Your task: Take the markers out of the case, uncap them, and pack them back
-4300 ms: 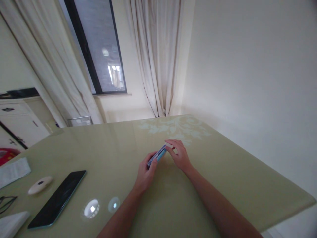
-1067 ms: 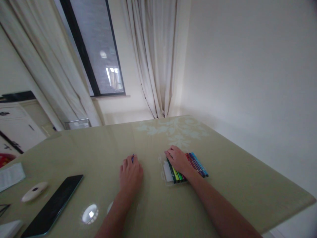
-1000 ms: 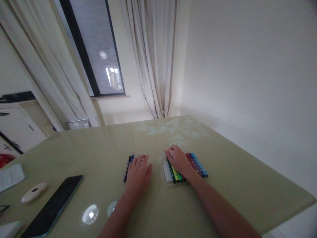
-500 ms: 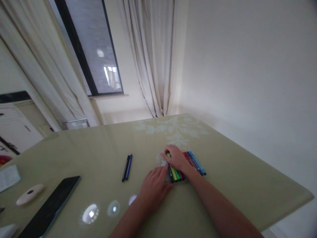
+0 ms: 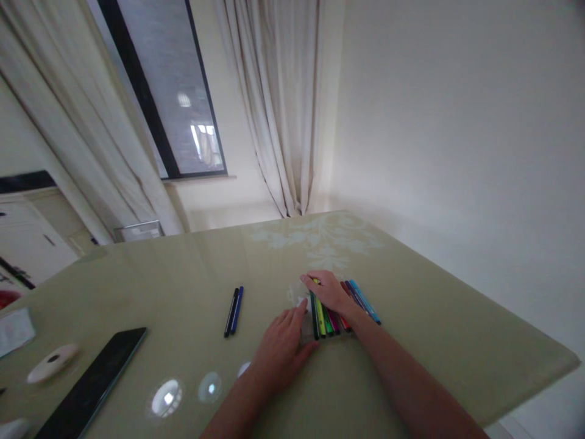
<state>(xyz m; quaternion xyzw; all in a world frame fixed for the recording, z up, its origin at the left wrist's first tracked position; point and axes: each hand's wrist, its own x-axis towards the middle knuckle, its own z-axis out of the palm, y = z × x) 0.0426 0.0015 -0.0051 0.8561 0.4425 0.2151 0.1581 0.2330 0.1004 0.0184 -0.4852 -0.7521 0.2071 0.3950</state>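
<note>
A clear plastic case [image 5: 307,332] lies flat with several coloured markers [image 5: 323,323] side by side in it, dark green, yellow, green, magenta and red among them. My left hand [image 5: 282,341] braces the case's left side, index finger along that edge and thumb at its near corner. Across the upper part of the markers rests my right hand [image 5: 329,291], its fingers curled over them; the fingertips are partly hidden. Right of the case, more loose markers [image 5: 363,300] in red, purple and blue lie partly under my right wrist.
A black marker [image 5: 231,312] and a dark blue marker [image 5: 237,310] lie left of my hands. Farther left are a black tablet [image 5: 94,384], a white oval object [image 5: 52,363] and a folded pale cloth or paper [image 5: 16,332]. The table's right edge [image 5: 457,283] runs beside a wall.
A red marker now shows at the right end of the row in the case, beside the magenta one. My right hand has shifted slightly; my left hand stays at the case.
</note>
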